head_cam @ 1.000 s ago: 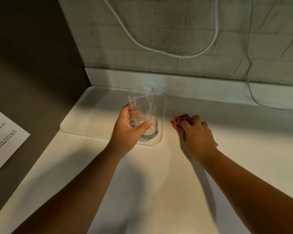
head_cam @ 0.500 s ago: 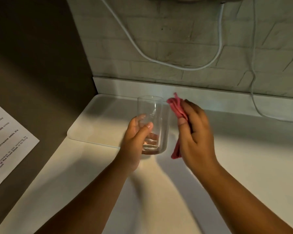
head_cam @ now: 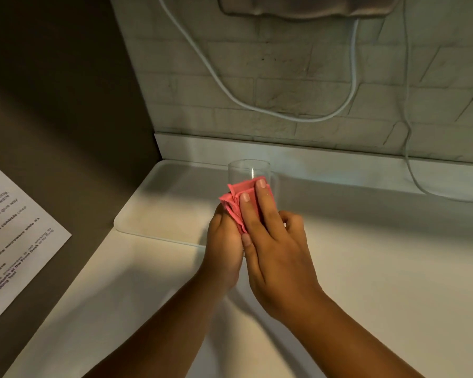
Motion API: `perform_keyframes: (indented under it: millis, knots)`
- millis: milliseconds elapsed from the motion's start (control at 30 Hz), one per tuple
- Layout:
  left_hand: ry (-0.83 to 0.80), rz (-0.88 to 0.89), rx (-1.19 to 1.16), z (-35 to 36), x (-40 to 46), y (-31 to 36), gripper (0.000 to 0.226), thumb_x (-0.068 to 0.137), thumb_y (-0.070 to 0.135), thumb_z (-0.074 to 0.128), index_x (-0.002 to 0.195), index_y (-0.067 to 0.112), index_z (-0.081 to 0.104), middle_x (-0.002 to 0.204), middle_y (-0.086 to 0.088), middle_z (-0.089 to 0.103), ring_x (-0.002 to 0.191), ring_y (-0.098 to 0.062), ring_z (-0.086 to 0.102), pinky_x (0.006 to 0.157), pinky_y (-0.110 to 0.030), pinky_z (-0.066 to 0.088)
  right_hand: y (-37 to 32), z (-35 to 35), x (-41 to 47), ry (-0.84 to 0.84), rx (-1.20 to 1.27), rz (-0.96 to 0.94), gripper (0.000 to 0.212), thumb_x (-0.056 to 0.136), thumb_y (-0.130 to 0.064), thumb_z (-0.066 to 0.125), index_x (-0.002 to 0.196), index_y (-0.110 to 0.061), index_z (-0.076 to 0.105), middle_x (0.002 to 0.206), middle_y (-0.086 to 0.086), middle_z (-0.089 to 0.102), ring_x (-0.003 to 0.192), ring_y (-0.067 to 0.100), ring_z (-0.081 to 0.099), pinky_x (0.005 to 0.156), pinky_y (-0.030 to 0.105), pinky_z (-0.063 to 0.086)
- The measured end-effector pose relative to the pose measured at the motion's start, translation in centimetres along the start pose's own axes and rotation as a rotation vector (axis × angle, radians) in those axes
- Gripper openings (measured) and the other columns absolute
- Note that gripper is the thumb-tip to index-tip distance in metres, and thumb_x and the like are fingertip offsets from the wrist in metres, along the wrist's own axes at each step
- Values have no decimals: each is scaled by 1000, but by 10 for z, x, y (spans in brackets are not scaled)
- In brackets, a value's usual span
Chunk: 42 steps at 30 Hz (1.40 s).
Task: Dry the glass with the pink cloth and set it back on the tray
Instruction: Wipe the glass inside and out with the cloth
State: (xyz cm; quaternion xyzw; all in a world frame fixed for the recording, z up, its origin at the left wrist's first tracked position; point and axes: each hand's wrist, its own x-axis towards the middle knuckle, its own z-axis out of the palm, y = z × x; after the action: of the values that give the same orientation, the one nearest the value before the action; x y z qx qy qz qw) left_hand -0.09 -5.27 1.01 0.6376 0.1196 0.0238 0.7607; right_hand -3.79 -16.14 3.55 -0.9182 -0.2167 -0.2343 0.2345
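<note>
I hold the glass (head_cam: 249, 170) above the tray (head_cam: 161, 211) edge, left hand (head_cam: 224, 241) closed around its lower body. My right hand (head_cam: 273, 241) presses the pink cloth (head_cam: 239, 203) on its wall. It looks thin, smooth and breakable, so I judge a grip low on the body is safest.

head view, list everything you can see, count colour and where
glass: one, clear, held above the tray's right end
pink cloth: one, pressed on the glass's near side
tray: one, white, left back of the counter
counter: one, white
paper sheet: one, white with print, on the brown panel at left
cables: white, two visible, along the brick wall
left hand: one, grip round the glass
right hand: one, pressing the cloth
</note>
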Motion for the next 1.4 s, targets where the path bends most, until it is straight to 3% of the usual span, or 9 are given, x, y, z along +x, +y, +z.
perform_keyframes:
  millis: [133,300,600,700,800,933,1067,1267,1400]
  knots:
    - [-29,38,-76,12,-9,14,41,112,38,37,131,16,66,129,-11,73,124,-30,67,113,-50,48,1,-6,23,39,-66,51,54,105,-29,40,157,-18,27,167,7,15,96,19,35,90,25,36]
    - [-1,39,-19,21,-27,22,69,91,61,33,126,10,63,121,-30,70,112,-42,69,98,-63,54,11,-13,45,73,42,120,56,105,-34,30,159,-26,17,168,-2,11,106,17,34,90,20,28]
    - [124,76,35,11,-10,17,34,106,39,35,122,29,63,129,-4,71,121,-23,67,110,-54,49,1,1,-3,-57,129,57,57,103,-33,25,159,-27,16,169,-5,3,104,13,34,92,17,29]
    - [97,59,-37,14,-11,15,36,111,35,40,120,18,69,119,-14,75,116,-34,69,110,-57,48,8,-1,13,-21,82,24,56,103,-32,28,158,-23,22,168,0,8,96,15,34,89,17,26]
    - [89,121,77,20,-21,17,49,105,55,34,117,21,68,110,-15,76,105,-32,73,99,-57,56,17,-4,35,15,97,76,54,106,-35,26,159,-29,15,168,-4,8,103,15,32,88,14,24]
    - [98,85,108,22,-25,23,86,82,77,30,132,14,60,129,-14,71,121,-31,67,106,-56,52,22,-7,42,7,229,139,55,106,-44,16,159,-31,9,168,-8,10,123,17,37,94,0,18]
    - [122,59,9,14,-14,34,47,106,54,40,123,20,68,116,-9,75,113,-31,71,106,-54,53,8,-5,13,-54,222,22,56,105,-35,23,159,-30,9,168,-7,2,107,13,35,96,6,22]
    - [148,137,37,15,-11,28,32,112,27,43,124,14,69,117,-14,74,113,-32,70,109,-56,49,10,-8,15,-48,133,-17,55,104,-30,30,158,-25,19,168,-3,5,99,15,35,92,17,28]
    - [62,234,133,25,-22,25,54,106,53,33,136,18,61,125,-13,71,118,-31,68,103,-52,54,20,-12,43,21,104,57,53,106,-35,25,158,-27,18,168,-3,10,110,18,36,91,11,23]
